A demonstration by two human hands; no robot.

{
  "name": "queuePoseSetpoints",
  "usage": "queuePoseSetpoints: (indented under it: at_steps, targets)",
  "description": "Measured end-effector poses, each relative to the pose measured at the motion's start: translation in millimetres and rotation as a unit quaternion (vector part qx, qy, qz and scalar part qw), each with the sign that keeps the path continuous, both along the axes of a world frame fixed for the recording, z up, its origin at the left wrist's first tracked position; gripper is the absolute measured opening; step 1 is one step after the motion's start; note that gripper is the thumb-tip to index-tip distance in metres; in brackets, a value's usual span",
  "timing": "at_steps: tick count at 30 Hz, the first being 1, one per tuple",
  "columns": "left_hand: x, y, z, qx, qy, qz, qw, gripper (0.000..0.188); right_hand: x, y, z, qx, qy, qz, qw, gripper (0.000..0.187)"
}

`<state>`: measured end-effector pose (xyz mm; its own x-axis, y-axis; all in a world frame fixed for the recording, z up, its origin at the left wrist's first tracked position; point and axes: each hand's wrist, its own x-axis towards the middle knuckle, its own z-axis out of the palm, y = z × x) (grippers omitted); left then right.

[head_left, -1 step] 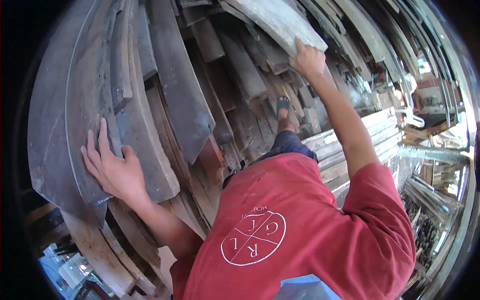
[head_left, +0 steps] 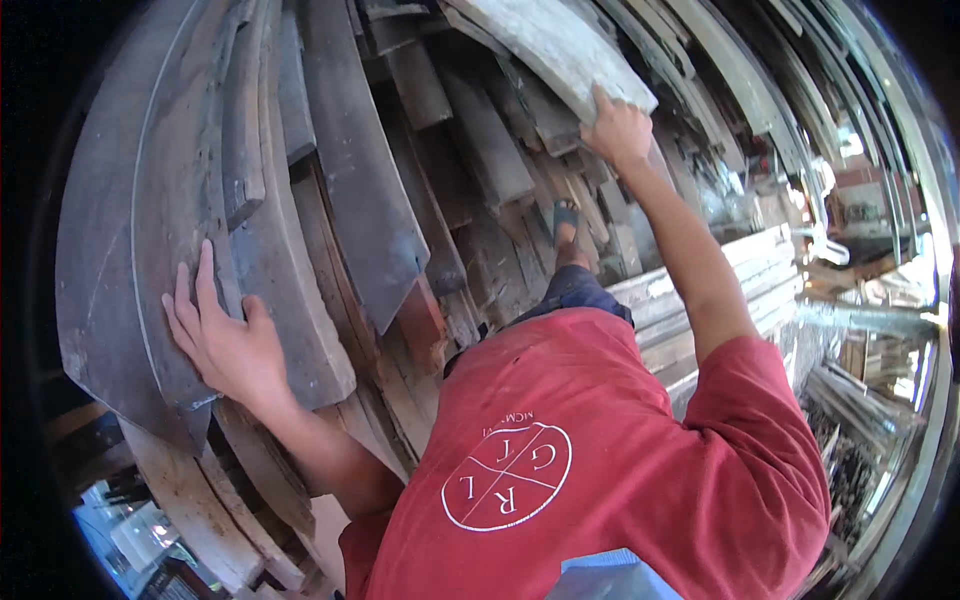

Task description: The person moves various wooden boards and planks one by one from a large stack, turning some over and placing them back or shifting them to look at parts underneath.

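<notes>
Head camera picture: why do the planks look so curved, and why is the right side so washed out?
Head view: the fisheye lens bends the straight planks toward the rim, inside a black round border; daylight at the right edge glares, while the wood by the left hand sits in dim shade; the right hand looks sharp.

This is a timber yard or wood store. A dense stack of weathered grey planks (head_left: 330, 190) leans on end across most of the view. To the right of that stack lie flat piles of pale sawn boards (head_left: 740, 265), and beyond those, bundles of thin slats (head_left: 850, 400) under bright daylight.
</notes>
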<state>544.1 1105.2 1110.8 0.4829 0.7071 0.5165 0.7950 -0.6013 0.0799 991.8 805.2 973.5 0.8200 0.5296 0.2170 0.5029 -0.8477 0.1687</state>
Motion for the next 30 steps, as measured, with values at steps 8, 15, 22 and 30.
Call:
queuePoseSetpoints:
  at_steps: [8,15,22,30]
  targets:
    - [7,-8,10,-0.036,-0.029,0.009,0.999,0.080,24,-13,-13,0.032,-0.010,0.014,0.999,0.086]
    - [-2,-7,6,-0.016,-0.018,0.004,1.000,0.073,96,-41,16,0.209,0.185,-0.050,0.959,0.077]
    - [82,-56,31,0.066,-0.055,-0.096,0.992,0.043,203,-97,-92,0.238,0.158,-0.135,0.949,0.087]
    - [285,-172,-157,-0.508,-0.285,-0.305,0.753,0.078,140,-87,-50,0.193,0.153,-0.136,0.960,0.091]
